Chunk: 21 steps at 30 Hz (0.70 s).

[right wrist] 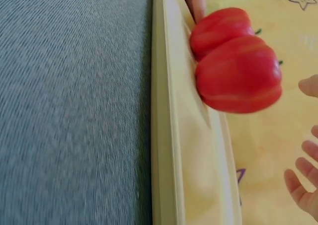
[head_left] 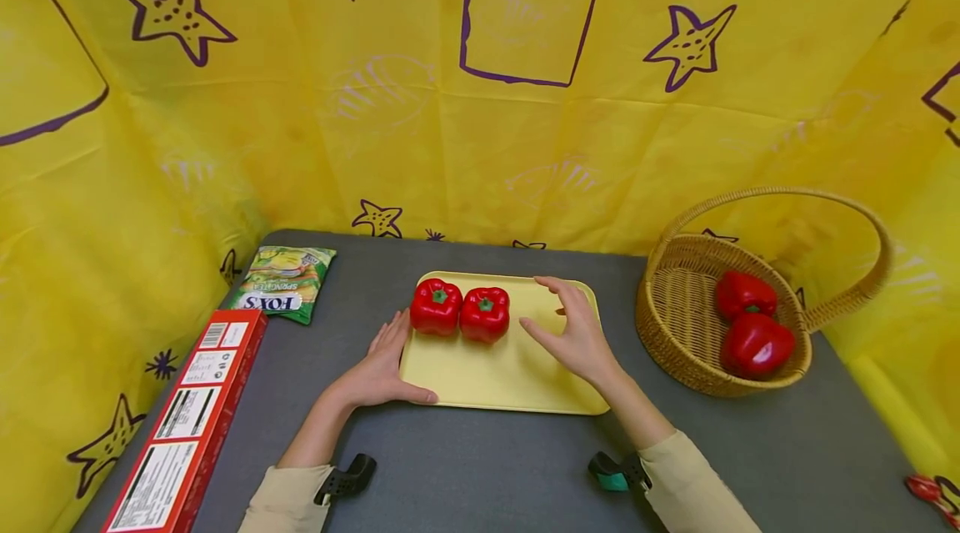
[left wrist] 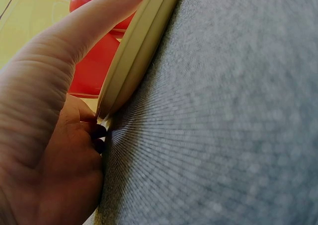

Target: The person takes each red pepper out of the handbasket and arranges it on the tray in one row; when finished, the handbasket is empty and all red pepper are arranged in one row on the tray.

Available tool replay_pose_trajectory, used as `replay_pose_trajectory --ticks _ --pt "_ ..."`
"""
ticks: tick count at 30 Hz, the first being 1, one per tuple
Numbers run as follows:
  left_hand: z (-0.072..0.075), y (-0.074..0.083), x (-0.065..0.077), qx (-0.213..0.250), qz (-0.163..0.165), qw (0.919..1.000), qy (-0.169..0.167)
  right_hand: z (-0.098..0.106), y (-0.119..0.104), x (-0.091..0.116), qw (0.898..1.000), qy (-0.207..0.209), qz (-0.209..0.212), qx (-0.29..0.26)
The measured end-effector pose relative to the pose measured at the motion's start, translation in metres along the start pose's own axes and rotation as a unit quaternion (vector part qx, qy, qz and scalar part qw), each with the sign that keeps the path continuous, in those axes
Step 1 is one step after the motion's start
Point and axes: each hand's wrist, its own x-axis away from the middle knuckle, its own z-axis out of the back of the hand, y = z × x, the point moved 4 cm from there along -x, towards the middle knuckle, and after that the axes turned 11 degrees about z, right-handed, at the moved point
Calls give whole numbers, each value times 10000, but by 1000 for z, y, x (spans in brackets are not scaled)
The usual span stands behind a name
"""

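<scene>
The left hand (head_left: 382, 370) lies open at the near left corner of a yellow tray (head_left: 502, 379), its thumb along the near rim and its outstretched fingers along the left rim; it touches the tray without gripping it. Just right of its fingertips, inside the tray, stand two red peppers side by side, stems up: a left pepper (head_left: 435, 312) and a right pepper (head_left: 484, 318). Whether those fingertips touch the left pepper, I cannot tell. The right hand (head_left: 573, 333) is over the right part of the tray, with its thumb well apart from its gently bent fingers and nothing held; the right pepper sits to the left of its thumb, a gap between them. To the right of that hand, a wicker basket (head_left: 663, 354) with a tall handle holds two more red peppers (head_left: 759, 345). Well to the left of the left hand a long red box (head_left: 161, 466) lies on the grey table (head_left: 465, 475), and beyond the box's far end is a green packet (head_left: 288, 274). A yellow cloth (head_left: 420, 149) printed with starfish hangs behind, beyond both hands.
</scene>
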Motion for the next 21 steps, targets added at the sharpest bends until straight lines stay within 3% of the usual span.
replay_pose_trajectory --ticks 13,21 --pt "0 2 0 39 26 10000 -27 37 9 16 9968 667 338 296" --pt "0 2 -1 74 35 10000 -22 64 19 25 9911 1181 263 564"
